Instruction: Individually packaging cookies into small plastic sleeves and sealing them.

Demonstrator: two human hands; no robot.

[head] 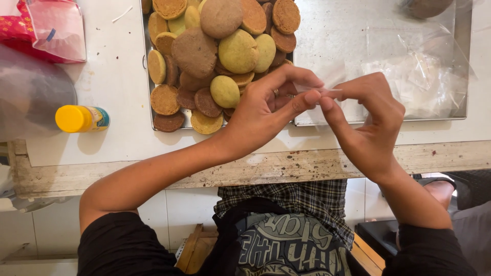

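My left hand (pixel 268 110) and my right hand (pixel 365 120) meet above the table's front edge, fingertips pinched on a small clear plastic bag (pixel 319 89) held between them. Just left of the hands sits a metal tray (pixel 148 92) piled with round cookies (pixel 220 48) in brown, yellow-green and orange tones. A second metal tray (pixel 460 61) lies behind my right hand, holding a loose heap of clear plastic bags (pixel 424 76).
A small bottle with a yellow cap (pixel 82 118) lies on the white tabletop at left. A pink plastic bag (pixel 53 25) and a large translucent bag (pixel 28 92) sit at the far left. The worn wooden table edge (pixel 286 166) runs across the front.
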